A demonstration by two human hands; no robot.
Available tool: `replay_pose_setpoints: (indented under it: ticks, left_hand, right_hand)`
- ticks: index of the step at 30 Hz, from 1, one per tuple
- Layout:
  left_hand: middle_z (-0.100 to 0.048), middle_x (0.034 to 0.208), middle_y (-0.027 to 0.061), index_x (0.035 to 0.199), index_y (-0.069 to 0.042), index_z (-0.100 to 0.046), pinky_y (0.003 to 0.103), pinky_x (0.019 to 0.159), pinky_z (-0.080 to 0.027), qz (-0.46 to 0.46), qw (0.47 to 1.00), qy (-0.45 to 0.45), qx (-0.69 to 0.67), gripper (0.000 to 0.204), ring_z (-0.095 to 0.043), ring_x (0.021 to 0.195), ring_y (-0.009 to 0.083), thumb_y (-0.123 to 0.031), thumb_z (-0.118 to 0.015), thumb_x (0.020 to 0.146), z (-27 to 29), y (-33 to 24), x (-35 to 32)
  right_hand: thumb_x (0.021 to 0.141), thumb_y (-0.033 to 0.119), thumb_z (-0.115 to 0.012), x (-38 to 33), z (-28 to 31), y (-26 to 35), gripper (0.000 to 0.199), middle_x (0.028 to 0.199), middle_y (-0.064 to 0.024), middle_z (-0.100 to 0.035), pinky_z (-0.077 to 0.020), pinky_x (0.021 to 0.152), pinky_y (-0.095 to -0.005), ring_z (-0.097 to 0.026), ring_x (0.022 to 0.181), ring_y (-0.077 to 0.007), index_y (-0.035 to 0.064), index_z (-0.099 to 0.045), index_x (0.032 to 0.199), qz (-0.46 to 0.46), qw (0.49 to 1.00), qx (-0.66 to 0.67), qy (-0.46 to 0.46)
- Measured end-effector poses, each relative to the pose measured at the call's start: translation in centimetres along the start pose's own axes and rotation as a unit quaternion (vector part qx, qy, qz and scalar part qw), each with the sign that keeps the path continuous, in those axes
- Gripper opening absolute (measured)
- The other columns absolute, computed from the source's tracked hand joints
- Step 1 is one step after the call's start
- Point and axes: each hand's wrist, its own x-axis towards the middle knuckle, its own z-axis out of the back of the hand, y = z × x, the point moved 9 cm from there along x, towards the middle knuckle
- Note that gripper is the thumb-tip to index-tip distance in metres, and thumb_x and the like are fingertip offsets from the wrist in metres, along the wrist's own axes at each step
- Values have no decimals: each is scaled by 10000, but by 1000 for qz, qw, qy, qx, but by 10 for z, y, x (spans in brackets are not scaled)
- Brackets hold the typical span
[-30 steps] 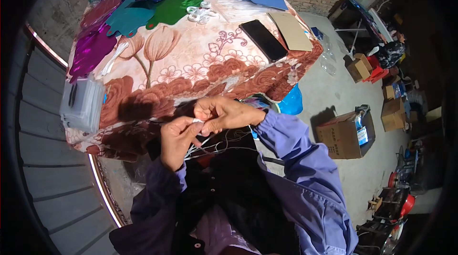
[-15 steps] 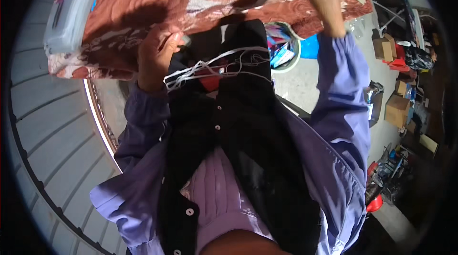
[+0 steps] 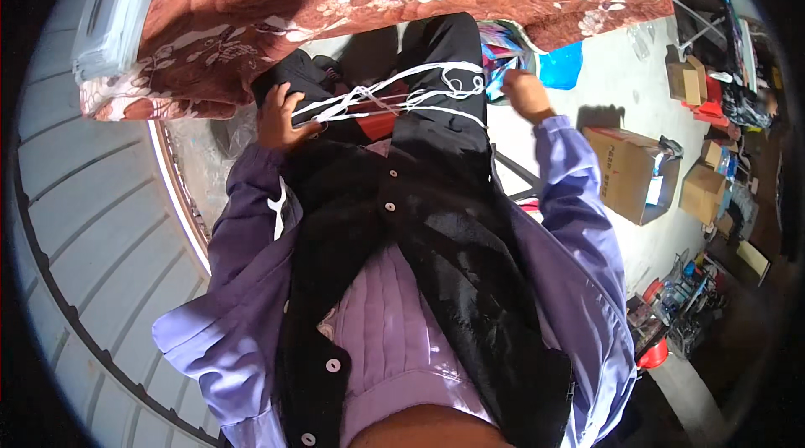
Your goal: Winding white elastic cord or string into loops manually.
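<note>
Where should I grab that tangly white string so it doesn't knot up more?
Probably the straight lower strand of the white string, mid-span between the left hand and right hand, coming from above. There it runs taut and single; the loops bunch higher up, toward each hand.

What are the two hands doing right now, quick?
Left hand: closed on a bunch of white string.
Right hand: closed in a fist, pulling the other end of the string taut.
</note>
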Motion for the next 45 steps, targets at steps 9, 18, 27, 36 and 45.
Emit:
replay_pose_setpoints:
  ticks: [9, 18, 27, 36, 45]
  left_hand:
    - [-525, 1184, 191, 1144, -55, -540, 427, 948, -386, 182, 954, -22, -238, 433, -494, 1103, 354, -189, -654, 749, -5, 67, -33]
    - [-499, 1213, 217, 1259, -50, -480, 436, 980, -366, 154, 977, -48, -138, 603, -460, 1144, 387, -233, -704, 730, 5, 62, -46]
    - [-577, 958, 129, 984, -46, -592, 420, 809, -434, 113, 984, -33, -134, 287, -548, 937, 322, -111, -663, 713, -2, 67, -39]
    - [-574, 915, 116, 916, -55, -586, 397, 764, -448, 273, 925, -188, -185, 203, -553, 876, 289, -119, -685, 750, 23, 91, -67]
    - [-591, 952, 124, 943, -77, -613, 365, 757, -466, 277, 946, -45, -160, 195, -564, 907, 271, -109, -684, 764, -10, 107, -99]
  right_hand:
    - [701, 242, -770, 5, 15, -12, 631, 1216, -230, -504, -379, 978, -440, -455, 1164, -384, 64, -505, 1245, -20, 984, 154, -92]
    - [818, 115, -616, -26, 29, -81, 97, 744, -205, -626, -485, 608, -472, -630, 726, -389, 56, -560, 872, -130, 973, 55, -181]
    - [708, 24, -696, -51, 68, -104, 473, 1068, -131, -641, -512, 828, -357, -637, 933, -280, 44, -574, 1164, -175, 964, 41, -196]
    - [726, 14, -700, -27, -10, 84, 141, 833, -151, -652, -492, 672, -384, -648, 784, -309, 12, -620, 843, 34, 964, 256, 62]
    - [786, -64, -591, -32, 39, -14, 143, 792, -101, -659, -499, 669, -296, -650, 758, -190, 20, -595, 901, -164, 904, 355, -175]
